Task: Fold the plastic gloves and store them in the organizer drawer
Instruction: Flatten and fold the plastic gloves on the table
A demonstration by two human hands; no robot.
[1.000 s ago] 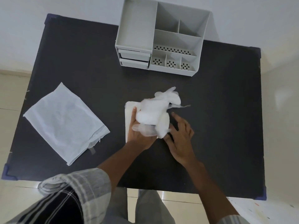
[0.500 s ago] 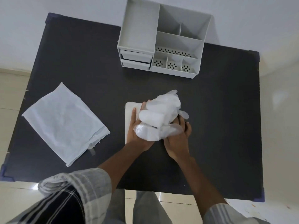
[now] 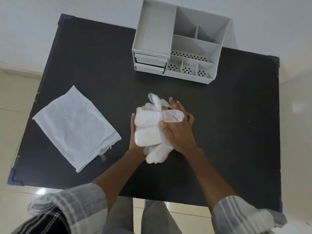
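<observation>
A bundle of translucent white plastic gloves is held over the middle of the black table. My left hand cups the bundle from beneath on its left side and is mostly hidden by it. My right hand presses on the bundle from the right, with loose glove fingers draped over its knuckles. The grey organizer stands at the table's far edge, with two shut drawers at its front left.
A flat white bag lies on the left part of the table. Behind the table is a white wall, and pale floor tiles surround it. My checked sleeves show at the bottom.
My right hand has moved from below the bundle onto its right side. The bundle has turned and is more compact, and the flat white piece under it is no longer visible.
</observation>
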